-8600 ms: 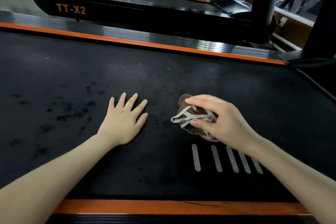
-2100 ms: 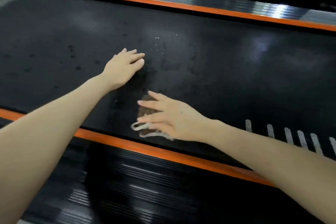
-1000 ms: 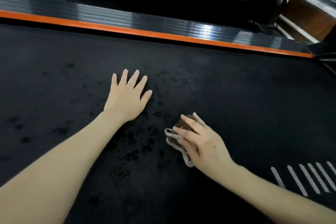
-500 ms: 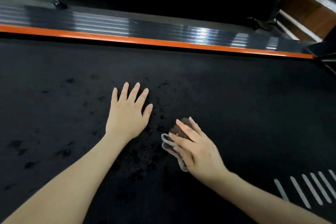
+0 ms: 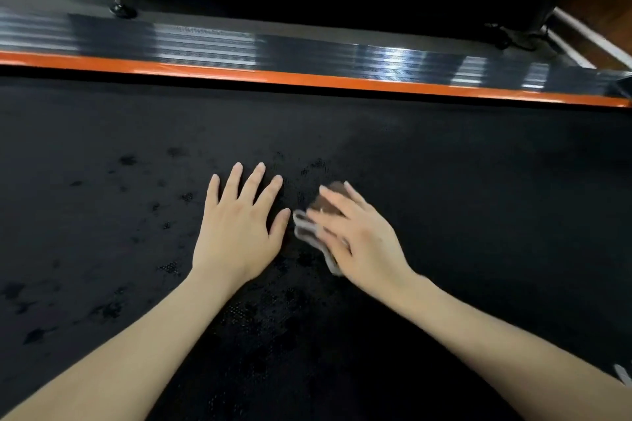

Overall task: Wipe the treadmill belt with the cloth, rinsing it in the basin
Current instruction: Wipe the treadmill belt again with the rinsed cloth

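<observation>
At the centre of the frame, the wipe looks partway done, with rinsing yet to come.

Near the middle, the right hand (image 5: pixel 359 239) lies flat with its fingers stretched out, pressing the brown, pale-edged cloth (image 5: pixel 329 202) onto the black treadmill belt (image 5: pixel 478 198); the hand is blurred, so I judge it to be mid-stroke. Just to its left, the left hand (image 5: pixel 239 225) rests palm-down on the belt, fingers spread, holding nothing. Dark damp patches (image 5: pixel 130 161) dot the belt at centre left and lower centre, which suggests that area has been covered. The belt on the right looks dry and probably unwiped. No basin is in view, so a rinse means leaving the belt. Across the top runs the orange side rail (image 5: pixel 307 79).
</observation>
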`<state>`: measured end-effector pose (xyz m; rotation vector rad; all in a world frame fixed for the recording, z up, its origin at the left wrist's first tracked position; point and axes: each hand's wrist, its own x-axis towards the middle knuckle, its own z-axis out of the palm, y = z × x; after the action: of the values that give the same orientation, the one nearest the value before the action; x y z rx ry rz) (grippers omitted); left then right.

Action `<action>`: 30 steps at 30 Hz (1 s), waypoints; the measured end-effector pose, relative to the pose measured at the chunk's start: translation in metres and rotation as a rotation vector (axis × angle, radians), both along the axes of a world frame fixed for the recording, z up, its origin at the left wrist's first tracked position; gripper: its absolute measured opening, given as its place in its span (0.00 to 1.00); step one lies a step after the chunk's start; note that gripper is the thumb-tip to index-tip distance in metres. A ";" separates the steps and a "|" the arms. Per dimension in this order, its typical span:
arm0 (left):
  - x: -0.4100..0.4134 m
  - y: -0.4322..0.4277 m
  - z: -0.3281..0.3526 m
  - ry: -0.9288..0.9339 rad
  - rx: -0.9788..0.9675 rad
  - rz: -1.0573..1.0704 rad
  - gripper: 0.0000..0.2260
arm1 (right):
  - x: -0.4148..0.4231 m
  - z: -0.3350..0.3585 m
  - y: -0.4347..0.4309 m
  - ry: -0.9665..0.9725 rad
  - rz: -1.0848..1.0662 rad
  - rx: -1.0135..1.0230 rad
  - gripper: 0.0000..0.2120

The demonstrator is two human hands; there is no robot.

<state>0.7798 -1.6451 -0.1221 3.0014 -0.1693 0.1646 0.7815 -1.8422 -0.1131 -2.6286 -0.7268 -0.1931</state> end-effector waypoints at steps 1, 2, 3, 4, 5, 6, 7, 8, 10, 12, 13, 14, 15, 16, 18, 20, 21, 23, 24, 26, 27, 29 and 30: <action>-0.001 0.000 0.000 0.002 -0.002 0.001 0.28 | -0.007 0.002 -0.008 0.009 0.064 0.014 0.17; -0.001 0.000 -0.001 0.002 -0.005 0.003 0.28 | -0.002 0.003 -0.016 -0.010 0.105 0.011 0.17; -0.002 -0.001 -0.001 0.001 -0.005 0.004 0.28 | 0.013 0.002 -0.021 -0.055 0.107 -0.010 0.16; -0.001 -0.001 -0.001 -0.002 -0.002 0.003 0.28 | 0.034 0.001 -0.023 -0.093 0.052 -0.022 0.15; -0.001 -0.001 -0.001 -0.004 0.002 0.003 0.27 | 0.061 0.001 -0.021 -0.099 -0.061 -0.007 0.14; -0.001 -0.001 -0.001 -0.004 0.003 0.004 0.27 | 0.089 0.002 -0.018 -0.071 -0.185 0.011 0.14; -0.001 -0.001 0.000 -0.004 0.001 0.005 0.27 | 0.114 0.001 -0.014 -0.030 -0.315 0.030 0.14; -0.002 -0.001 0.000 -0.004 -0.002 0.006 0.27 | 0.131 0.000 -0.007 -0.003 -0.420 0.031 0.15; 0.000 -0.001 0.000 -0.001 -0.006 0.006 0.27 | 0.140 -0.002 0.009 -0.005 -0.499 0.032 0.18; 0.000 -0.001 0.000 0.009 -0.001 0.003 0.27 | 0.115 -0.002 0.024 -0.052 -0.395 0.033 0.23; 0.000 0.000 0.000 0.010 0.004 0.003 0.27 | 0.096 -0.003 0.029 -0.068 -0.302 0.015 0.25; 0.000 0.000 0.000 0.012 0.008 0.002 0.27 | 0.081 -0.004 0.031 -0.072 -0.222 -0.008 0.26; -0.001 0.000 0.000 0.016 0.010 0.000 0.27 | 0.074 -0.005 0.030 -0.072 -0.175 -0.026 0.25; -0.001 0.000 0.000 0.020 0.010 -0.001 0.27 | 0.077 -0.005 0.028 -0.093 -0.152 -0.023 0.22; -0.001 0.000 -0.001 0.018 0.011 -0.005 0.27 | 0.100 -0.003 0.029 -0.141 -0.161 -0.014 0.18; -0.001 0.002 -0.002 0.010 0.015 -0.009 0.27 | 0.132 -0.002 0.033 -0.145 -0.210 -0.034 0.17; -0.001 0.002 -0.002 0.006 0.020 -0.013 0.27 | 0.147 -0.002 0.030 -0.146 -0.251 -0.027 0.17; -0.001 0.004 -0.003 -0.005 0.024 -0.019 0.26 | 0.174 -0.002 0.014 -0.195 -0.400 0.014 0.16; -0.001 0.004 -0.003 -0.009 0.024 -0.020 0.26 | 0.186 -0.003 0.001 -0.194 -0.515 0.021 0.16; 0.000 0.003 -0.004 -0.010 0.024 -0.023 0.26 | 0.205 -0.005 -0.025 -0.131 -0.780 0.006 0.19; 0.000 0.003 -0.005 -0.013 0.025 -0.021 0.26 | 0.212 -0.004 -0.030 -0.089 -0.894 0.008 0.19; 0.002 0.002 -0.006 -0.021 0.033 -0.019 0.26 | 0.221 -0.001 -0.021 -0.012 -1.040 0.040 0.18; 0.002 0.001 -0.007 -0.023 0.035 -0.019 0.26 | 0.222 0.001 -0.010 0.015 -1.057 0.061 0.17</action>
<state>0.7815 -1.6443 -0.1290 3.0324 -0.2050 0.1969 1.0038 -1.8523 -0.1118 -2.6680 0.7206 -0.4626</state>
